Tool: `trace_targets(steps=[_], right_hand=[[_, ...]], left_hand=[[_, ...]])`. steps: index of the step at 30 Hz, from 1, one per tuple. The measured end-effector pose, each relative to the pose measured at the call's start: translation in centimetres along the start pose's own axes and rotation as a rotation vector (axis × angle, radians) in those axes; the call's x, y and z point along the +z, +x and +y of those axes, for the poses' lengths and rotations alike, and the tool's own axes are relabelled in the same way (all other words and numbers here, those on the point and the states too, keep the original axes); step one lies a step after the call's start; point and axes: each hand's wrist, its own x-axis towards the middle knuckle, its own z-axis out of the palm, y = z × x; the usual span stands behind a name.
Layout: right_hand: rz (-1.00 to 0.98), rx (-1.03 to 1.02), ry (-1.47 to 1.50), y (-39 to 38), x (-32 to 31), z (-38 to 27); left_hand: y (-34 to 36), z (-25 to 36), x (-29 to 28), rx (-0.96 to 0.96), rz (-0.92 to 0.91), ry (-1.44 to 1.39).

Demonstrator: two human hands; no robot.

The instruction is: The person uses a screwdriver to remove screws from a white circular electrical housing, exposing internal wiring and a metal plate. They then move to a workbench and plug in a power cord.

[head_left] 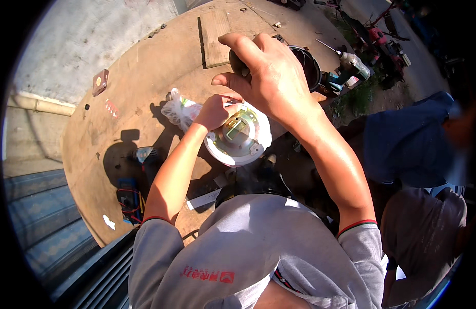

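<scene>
Left hand (215,110) pinching white round fixture (240,135), right hand (266,72) gripping dark object, plastic bag (179,110) beside

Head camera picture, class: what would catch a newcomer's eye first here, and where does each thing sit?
At the centre, the person's left hand grips a round white disc with a metal hub in its middle, held above a big round wooden table. The right hand reaches over it, wrapped around a dark rounded object whose kind cannot be told. Further right on the table lies a cordless drill, and a clear plastic bag sits just left of the hands.
</scene>
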Motion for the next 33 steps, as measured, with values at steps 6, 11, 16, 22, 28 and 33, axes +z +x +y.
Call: trace_targets(steps=[6,11,16,22,28,33], right_hand=[[-0.04,-0.013,0.153,0.0,0.2,0.4],[0.005,-0.063,0.046,0.1,1.2,-0.3],[-0.016,0.045,0.22,-0.6,0.9,0.5],[-0.043,0.038,0.213,-0.1,1.0,-0.3],[0.012,-0.045,0.496,0.0,-3.3,-2.0],[-0.055,0.0,0.656,-2.8,-1.5,-4.3]], left_hand=[[0.0,1.2,-0.1,0.009,-0.001,-0.024],[-0.1,0.5,-0.1,0.121,0.045,0.043],[0.1,0.9,0.1,0.041,-0.005,0.033],[0.2,0.6,-0.3,0.092,-0.048,-0.018],[-2.0,-4.1,-2.6,0.332,0.243,-0.003],[-9.4,-6.1,-2.8,0.115,0.077,-0.42]])
